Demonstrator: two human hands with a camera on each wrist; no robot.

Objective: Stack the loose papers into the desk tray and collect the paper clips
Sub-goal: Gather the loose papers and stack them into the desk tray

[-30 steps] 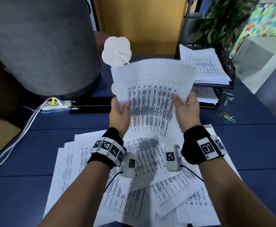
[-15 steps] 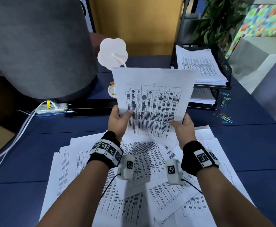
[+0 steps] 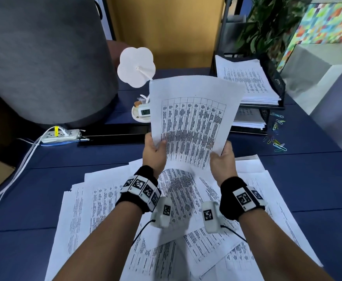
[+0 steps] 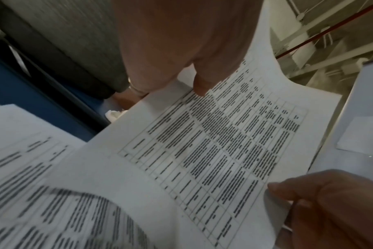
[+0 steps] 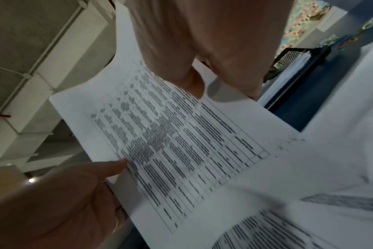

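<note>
Presently: black mesh desk tray [image 3: 275,78], two tiers, each holding stacked printed sheets. Left hand [image 3: 154,153] and right hand [image 3: 223,161] pinch a table-printed sheet [image 3: 194,118] by its lower corners; loose papers [image 3: 97,201] below, coloured paper clips [image 3: 275,136] beside the tray.

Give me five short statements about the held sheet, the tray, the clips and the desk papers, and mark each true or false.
1. Both the left hand and the right hand hold the printed sheet. True.
2. The desk tray holds no paper. False: stacks lie on both its levels.
3. The paper clips lie loose on the desk, right of the tray. True.
4. The held sheet is blank. False: it carries a printed table.
5. The loose papers on the desk are neatly squared. False: they overlap at angles.
</note>
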